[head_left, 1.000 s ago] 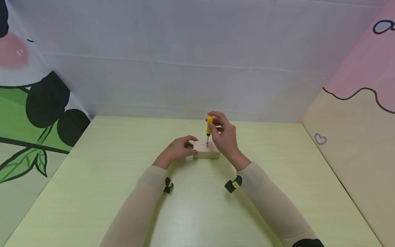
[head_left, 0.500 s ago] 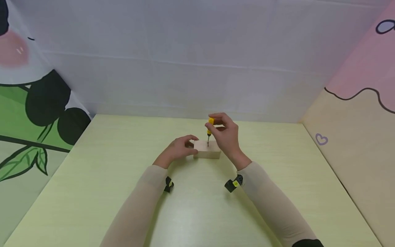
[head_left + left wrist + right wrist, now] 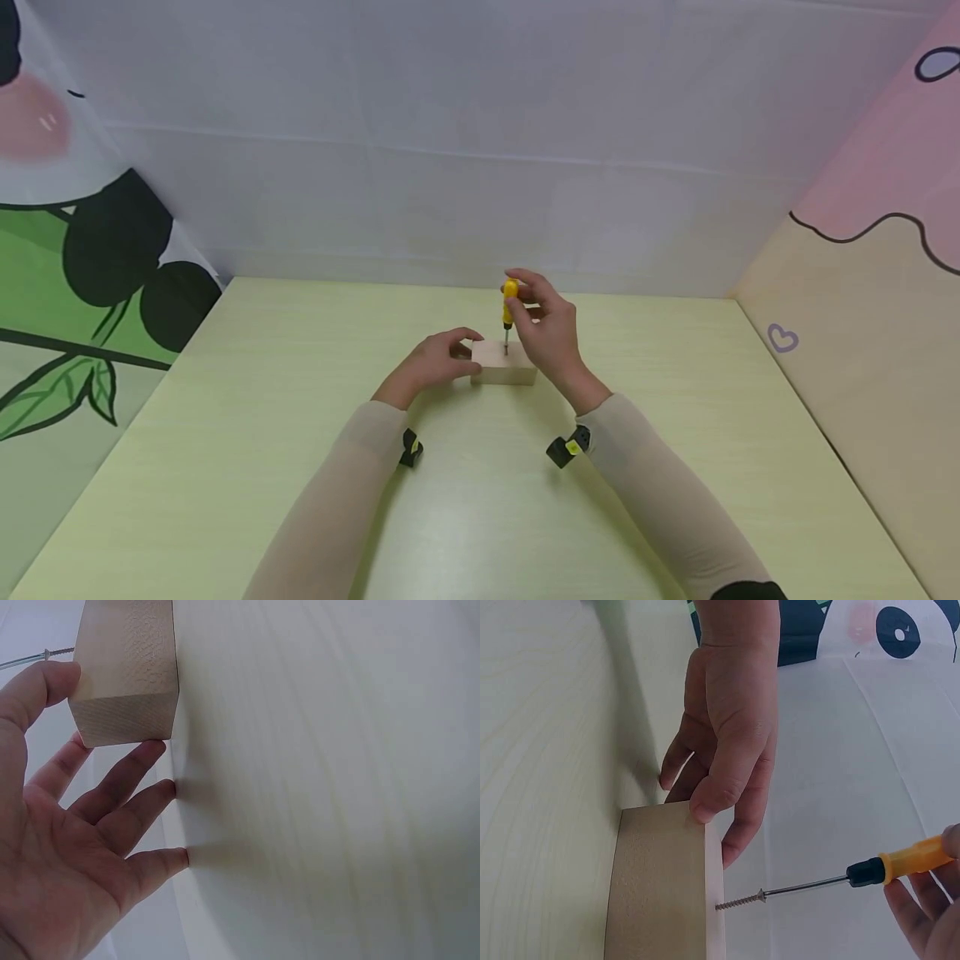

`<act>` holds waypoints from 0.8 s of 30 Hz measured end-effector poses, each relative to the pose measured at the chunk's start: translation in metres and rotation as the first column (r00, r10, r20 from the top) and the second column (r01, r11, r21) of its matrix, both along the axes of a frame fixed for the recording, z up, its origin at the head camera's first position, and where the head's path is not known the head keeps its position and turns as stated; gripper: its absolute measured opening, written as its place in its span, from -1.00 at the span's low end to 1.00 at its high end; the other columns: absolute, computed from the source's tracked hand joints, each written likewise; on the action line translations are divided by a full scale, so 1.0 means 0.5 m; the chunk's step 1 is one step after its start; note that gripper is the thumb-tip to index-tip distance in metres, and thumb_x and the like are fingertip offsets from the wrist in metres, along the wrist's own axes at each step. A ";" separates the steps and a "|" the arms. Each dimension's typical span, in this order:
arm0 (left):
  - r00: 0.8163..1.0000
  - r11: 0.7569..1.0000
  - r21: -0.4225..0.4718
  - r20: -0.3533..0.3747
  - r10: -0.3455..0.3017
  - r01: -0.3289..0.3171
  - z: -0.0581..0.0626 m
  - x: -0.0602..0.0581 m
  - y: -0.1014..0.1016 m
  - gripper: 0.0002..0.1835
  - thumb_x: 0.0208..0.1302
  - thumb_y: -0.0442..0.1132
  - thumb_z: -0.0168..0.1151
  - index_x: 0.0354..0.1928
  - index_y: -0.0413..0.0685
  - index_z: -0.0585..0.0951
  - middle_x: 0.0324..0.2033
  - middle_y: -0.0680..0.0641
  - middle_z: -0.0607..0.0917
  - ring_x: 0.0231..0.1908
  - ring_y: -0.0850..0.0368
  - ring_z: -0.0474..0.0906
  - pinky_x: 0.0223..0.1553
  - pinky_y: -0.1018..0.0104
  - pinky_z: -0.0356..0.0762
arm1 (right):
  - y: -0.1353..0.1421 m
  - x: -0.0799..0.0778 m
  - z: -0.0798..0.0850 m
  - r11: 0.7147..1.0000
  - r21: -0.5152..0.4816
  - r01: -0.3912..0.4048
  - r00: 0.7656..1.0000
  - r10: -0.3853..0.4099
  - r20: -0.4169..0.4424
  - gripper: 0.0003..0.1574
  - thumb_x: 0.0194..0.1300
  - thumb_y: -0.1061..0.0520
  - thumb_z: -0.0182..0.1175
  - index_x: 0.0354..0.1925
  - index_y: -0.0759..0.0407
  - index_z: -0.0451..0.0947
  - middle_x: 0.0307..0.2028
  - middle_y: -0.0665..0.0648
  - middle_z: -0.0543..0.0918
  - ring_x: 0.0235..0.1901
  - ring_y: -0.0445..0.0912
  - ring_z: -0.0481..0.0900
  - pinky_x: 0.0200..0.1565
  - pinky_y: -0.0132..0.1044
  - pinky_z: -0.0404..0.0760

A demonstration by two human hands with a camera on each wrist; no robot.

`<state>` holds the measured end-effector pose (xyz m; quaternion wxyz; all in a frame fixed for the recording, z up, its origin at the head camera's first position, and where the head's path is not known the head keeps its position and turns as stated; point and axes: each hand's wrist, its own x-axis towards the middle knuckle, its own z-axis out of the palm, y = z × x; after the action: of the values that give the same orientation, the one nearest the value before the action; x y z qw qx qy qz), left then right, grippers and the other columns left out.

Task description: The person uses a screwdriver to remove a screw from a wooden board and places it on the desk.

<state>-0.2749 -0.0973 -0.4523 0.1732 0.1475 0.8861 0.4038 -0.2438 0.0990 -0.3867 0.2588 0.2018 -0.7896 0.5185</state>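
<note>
A pale wooden block [image 3: 502,375] lies on the table in front of me. My left hand [image 3: 431,360] grips its left end, thumb at the top near edge and fingertips at the end and far side; the lower fingertips rest on the table in the left wrist view. A screw [image 3: 740,902] stands upright in the block's top, much of its thread above the wood. My right hand [image 3: 551,331] pinches the yellow handle of a screwdriver [image 3: 509,302] between thumb and fingers. The screwdriver's shaft points straight down, its tip at the screw's head.
The light wood-grain table [image 3: 315,333] spreads around the block. Behind it hangs a white cloth backdrop [image 3: 480,200], with printed cartoon panels at left and right. Small black wrist cameras [image 3: 567,447] are strapped inside both cuffs.
My right thumb and fingers have rolled back and forth around the screwdriver handle; the thumb crossed it half a second ago and is now back to its right. My left hand and the block stay put.
</note>
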 end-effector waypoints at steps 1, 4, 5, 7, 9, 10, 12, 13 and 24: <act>1.000 1.000 -0.001 -0.001 0.001 -0.001 0.000 0.000 0.000 -0.51 0.14 0.05 0.30 0.16 0.40 0.48 0.11 -0.04 0.60 0.15 0.02 0.51 0.11 0.02 0.48 | -0.002 0.007 0.008 1.000 0.001 -0.003 1.000 0.003 -0.003 -0.64 0.33 0.30 0.16 0.09 0.19 0.52 -0.11 0.27 0.72 -0.16 0.06 0.70 -0.21 -0.10 0.69; 1.000 1.000 -0.001 -0.001 0.002 -0.002 0.001 0.000 0.000 -0.50 0.14 0.05 0.30 0.17 0.40 0.48 0.11 -0.05 0.60 0.16 0.01 0.50 0.12 0.01 0.47 | -0.010 0.026 0.032 1.000 -0.011 -0.017 1.000 0.017 -0.005 -0.68 0.32 0.37 0.12 0.05 0.31 0.48 -0.12 0.38 0.69 -0.18 0.15 0.68 -0.20 0.00 0.68; 1.000 1.000 -0.001 -0.003 0.000 0.000 0.001 0.000 0.000 -0.50 0.14 0.05 0.30 0.17 0.40 0.48 0.12 -0.05 0.60 0.16 0.01 0.50 0.12 0.01 0.47 | -0.012 0.033 0.040 1.000 -0.017 -0.022 1.000 0.022 -0.005 -0.69 0.31 0.39 0.12 0.03 0.36 0.48 -0.12 0.40 0.68 -0.19 0.18 0.68 -0.21 0.04 0.67; 1.000 1.000 -0.002 -0.005 0.000 0.000 0.001 0.000 0.000 -0.50 0.14 0.05 0.30 0.17 0.40 0.48 0.11 -0.04 0.60 0.16 0.02 0.50 0.11 0.01 0.47 | -0.015 0.040 0.048 0.999 -0.029 -0.023 1.000 0.023 -0.003 -0.71 0.29 0.42 0.12 0.00 0.40 0.47 -0.14 0.41 0.66 -0.22 0.20 0.66 -0.22 0.06 0.66; 1.000 1.000 0.000 -0.002 0.001 -0.001 0.000 0.000 0.000 -0.50 0.15 0.05 0.30 0.17 0.40 0.48 0.11 -0.03 0.60 0.16 0.03 0.50 0.11 0.01 0.47 | -0.015 0.040 0.047 0.999 -0.049 -0.019 1.000 0.019 -0.001 -0.71 0.26 0.40 0.16 -0.02 0.41 0.49 -0.15 0.40 0.63 -0.23 0.21 0.66 -0.23 0.05 0.66; 1.000 1.000 0.001 0.000 0.001 -0.001 0.000 0.000 0.000 -0.50 0.15 0.05 0.30 0.17 0.40 0.48 0.11 -0.03 0.60 0.16 0.03 0.50 0.10 0.02 0.48 | -0.016 0.041 0.047 0.998 -0.059 -0.015 1.000 0.015 0.002 -0.70 0.24 0.39 0.19 -0.04 0.40 0.50 -0.16 0.38 0.62 -0.24 0.20 0.66 -0.24 0.04 0.67; 1.000 1.000 0.002 0.002 -0.001 0.001 -0.001 0.000 0.000 -0.50 0.15 0.06 0.29 0.17 0.39 0.48 0.11 -0.04 0.60 0.15 0.02 0.50 0.09 0.01 0.48 | -0.017 0.042 0.048 0.997 -0.077 0.000 1.000 0.001 0.007 -0.70 0.20 0.37 0.25 -0.06 0.40 0.52 -0.18 0.36 0.60 -0.25 0.18 0.65 -0.25 -0.03 0.68; 1.000 1.000 0.001 0.003 -0.001 0.001 -0.001 0.000 0.000 -0.50 0.15 0.06 0.29 0.18 0.39 0.48 0.11 -0.04 0.60 0.15 0.02 0.51 0.09 0.01 0.49 | -0.017 0.042 0.049 0.997 -0.082 0.009 1.000 -0.008 0.009 -0.70 0.18 0.36 0.28 -0.08 0.39 0.54 -0.18 0.35 0.60 -0.25 0.16 0.65 -0.26 -0.08 0.68; 1.000 1.000 -0.004 -0.001 -0.005 0.005 -0.004 -0.002 0.001 -0.48 0.15 0.06 0.29 0.19 0.39 0.47 0.12 -0.06 0.60 0.15 0.00 0.51 0.08 0.01 0.49 | -0.022 0.046 0.058 0.998 -0.038 0.056 0.996 -0.053 0.065 -0.69 0.23 0.36 0.20 -0.03 0.30 0.60 -0.19 0.31 0.70 -0.19 0.11 0.69 -0.20 -0.05 0.69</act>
<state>-0.2759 -0.0969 -0.4542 0.1739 0.1498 0.8866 0.4017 -0.2206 0.0882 -0.3578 0.2513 0.1584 -0.7923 0.5329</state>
